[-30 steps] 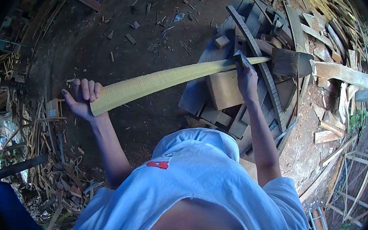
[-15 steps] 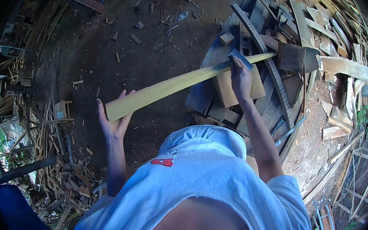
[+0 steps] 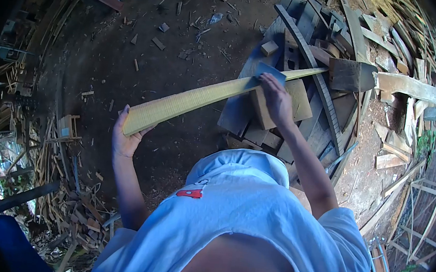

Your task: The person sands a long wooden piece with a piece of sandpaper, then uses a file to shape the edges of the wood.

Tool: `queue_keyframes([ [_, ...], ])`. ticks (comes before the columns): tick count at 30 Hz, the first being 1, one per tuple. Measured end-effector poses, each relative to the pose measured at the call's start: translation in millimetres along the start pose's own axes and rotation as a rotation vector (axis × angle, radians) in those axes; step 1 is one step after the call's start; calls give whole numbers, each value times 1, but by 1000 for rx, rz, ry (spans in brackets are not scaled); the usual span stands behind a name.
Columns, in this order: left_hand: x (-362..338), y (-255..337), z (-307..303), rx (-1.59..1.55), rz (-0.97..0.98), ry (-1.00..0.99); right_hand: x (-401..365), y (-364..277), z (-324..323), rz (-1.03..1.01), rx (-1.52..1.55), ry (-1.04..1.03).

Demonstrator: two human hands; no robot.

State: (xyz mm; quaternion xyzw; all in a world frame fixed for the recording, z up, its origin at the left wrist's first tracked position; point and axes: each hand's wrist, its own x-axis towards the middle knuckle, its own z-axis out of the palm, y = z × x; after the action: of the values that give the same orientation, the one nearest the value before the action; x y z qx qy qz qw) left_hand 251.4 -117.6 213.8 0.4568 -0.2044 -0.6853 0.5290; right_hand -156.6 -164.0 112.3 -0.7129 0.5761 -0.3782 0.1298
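Observation:
A long, pale yellow tapered wooden strip (image 3: 195, 101) slants across the view, its wide end toward me on the left. My left hand (image 3: 127, 140) is closed around that wide end, with the thumb along its edge and fingers underneath. My right hand (image 3: 278, 101) presses a dark blue-grey sheet of sandpaper (image 3: 270, 73) onto the strip's upper surface near its narrow half. Below this part lies a squared wooden block (image 3: 301, 101). The narrow tip reaches a brown wooden block (image 3: 345, 75) at the right.
A curved, ridged strip (image 3: 309, 55) crosses a low stack of dark boards (image 3: 239, 104). Offcuts and planks (image 3: 409, 86) are heaped on the right. Wood scraps (image 3: 89, 215) pile up at the lower left. Small chips and pieces litter the dirt floor (image 3: 186, 28).
My right hand and the sandpaper have slid left along the strip, toward its wide end. My left hand's fingers have closed more around the wide end, which has shifted slightly upward.

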Motion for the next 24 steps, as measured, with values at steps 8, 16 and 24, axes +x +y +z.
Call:
queue_keyframes([
  [8,13,3,36,-75,110,245,20,-168,63,-452,204,-137],
  [16,22,5,34,-17,143,218,26,-153,46,-512,132,-198],
  [24,26,0,28,-15,187,194,32,-141,54,-311,182,-106],
])
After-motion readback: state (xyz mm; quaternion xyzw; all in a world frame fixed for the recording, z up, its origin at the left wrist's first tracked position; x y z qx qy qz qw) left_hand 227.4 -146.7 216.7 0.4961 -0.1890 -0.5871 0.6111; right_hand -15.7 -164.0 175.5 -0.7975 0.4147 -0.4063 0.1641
